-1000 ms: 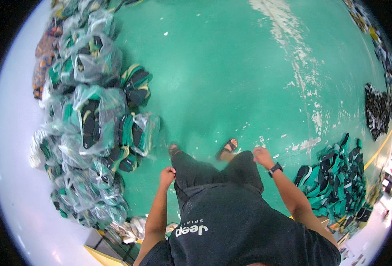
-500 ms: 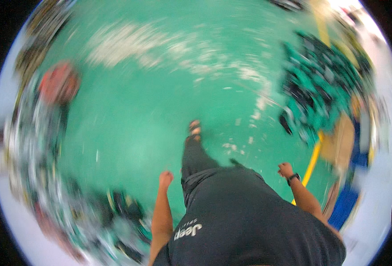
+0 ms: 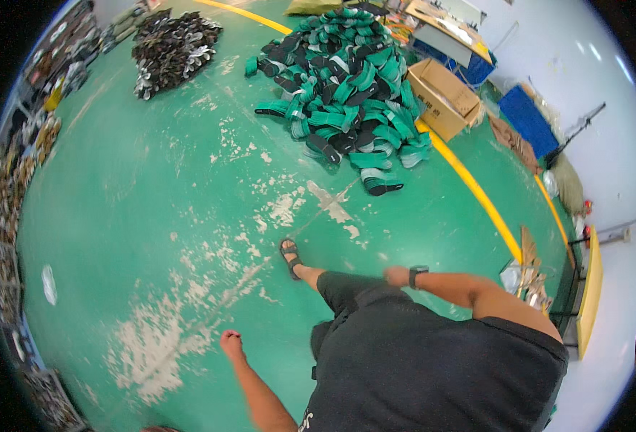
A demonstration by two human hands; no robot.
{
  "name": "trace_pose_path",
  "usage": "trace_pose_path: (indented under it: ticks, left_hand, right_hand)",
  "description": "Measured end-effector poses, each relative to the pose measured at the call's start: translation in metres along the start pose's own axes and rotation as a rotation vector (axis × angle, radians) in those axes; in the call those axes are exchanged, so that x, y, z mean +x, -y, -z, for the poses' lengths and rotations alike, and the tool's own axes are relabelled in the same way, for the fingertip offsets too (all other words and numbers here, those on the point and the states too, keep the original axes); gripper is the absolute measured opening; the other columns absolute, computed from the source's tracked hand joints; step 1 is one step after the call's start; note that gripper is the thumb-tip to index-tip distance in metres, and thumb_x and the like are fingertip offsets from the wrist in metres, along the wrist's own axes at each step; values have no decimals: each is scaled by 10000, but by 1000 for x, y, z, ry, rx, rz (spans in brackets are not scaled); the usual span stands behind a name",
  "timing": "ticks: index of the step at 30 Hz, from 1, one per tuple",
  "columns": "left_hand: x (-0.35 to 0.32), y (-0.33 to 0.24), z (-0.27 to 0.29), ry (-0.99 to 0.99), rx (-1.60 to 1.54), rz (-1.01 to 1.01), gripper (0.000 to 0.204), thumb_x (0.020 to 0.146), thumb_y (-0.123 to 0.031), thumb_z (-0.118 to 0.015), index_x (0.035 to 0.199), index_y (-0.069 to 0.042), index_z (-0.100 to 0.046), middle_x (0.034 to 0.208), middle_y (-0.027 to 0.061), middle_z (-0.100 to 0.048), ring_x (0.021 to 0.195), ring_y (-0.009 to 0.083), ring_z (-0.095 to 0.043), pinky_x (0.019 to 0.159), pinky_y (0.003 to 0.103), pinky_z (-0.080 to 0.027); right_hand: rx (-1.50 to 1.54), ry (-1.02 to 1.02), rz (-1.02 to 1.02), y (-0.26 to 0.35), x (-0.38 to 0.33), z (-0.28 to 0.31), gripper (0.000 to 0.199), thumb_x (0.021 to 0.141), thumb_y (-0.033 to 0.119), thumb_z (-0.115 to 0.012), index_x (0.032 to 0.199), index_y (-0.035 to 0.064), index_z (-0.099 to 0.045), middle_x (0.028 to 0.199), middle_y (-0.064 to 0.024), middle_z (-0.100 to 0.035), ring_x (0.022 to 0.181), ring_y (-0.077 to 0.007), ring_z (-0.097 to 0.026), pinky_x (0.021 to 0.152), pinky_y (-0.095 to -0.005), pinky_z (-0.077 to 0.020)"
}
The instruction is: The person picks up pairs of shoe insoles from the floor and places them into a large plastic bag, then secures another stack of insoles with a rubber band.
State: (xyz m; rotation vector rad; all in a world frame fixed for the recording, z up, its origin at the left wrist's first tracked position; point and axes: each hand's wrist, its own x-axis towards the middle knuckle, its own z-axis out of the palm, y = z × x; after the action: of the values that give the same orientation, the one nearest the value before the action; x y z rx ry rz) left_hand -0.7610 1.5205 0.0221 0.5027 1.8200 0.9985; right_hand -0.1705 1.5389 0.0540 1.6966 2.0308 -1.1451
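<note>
My left hand (image 3: 232, 344) hangs over the green floor at the lower left, its fingers curled in with nothing seen in them. In front of my black shirt, my right hand (image 3: 397, 276) is held as a rounded, slightly blurred fist with a dark watch (image 3: 418, 276) on its wrist. Neither hand touches any object. One sandalled foot (image 3: 290, 253) is stretched forward on the floor. Ahead lies a large heap of green, black and grey curved pieces (image 3: 339, 93), which look like bundled shoe parts, well apart from both hands.
Far left of the heap stands a second pile of dark brown and grey pieces (image 3: 170, 54). To the right are an open cardboard box (image 3: 444, 97), a blue crate (image 3: 528, 121) and a yellow floor line (image 3: 476, 191). Stacked goods (image 3: 5, 209) line the left edge. The floor (image 3: 116, 216) has worn pale patches.
My view has turned to the right, and the green heap now lies ahead near the upper middle. My right hand has swung inward before my body; my left has moved outward and down.
</note>
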Motion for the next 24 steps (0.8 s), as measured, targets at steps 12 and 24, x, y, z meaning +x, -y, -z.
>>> trace_pose_path:
  ticks: [12,24]
  left_hand:
    - [182,-141,-80,510,667,138,212,649,26,-416,609,-74,-599,514,39,-505,427,134,-439,385,281,-335]
    - [583,-378,-185,570,605,-136,225,649,29,-418,620,-62,-622,532,46,-527,424,139,-456,383,287,-351]
  right_hand:
    - [385,-440,518,271,432,286,341,708,302,-558,621,-25,-515,545,-186,-488,519,-348,-483,497,-458,-369]
    - [329,204,210,284,658,422,442,760,443,-574,650,22,-650,652,-141,-618,568,-267,-570,555,-398,-439]
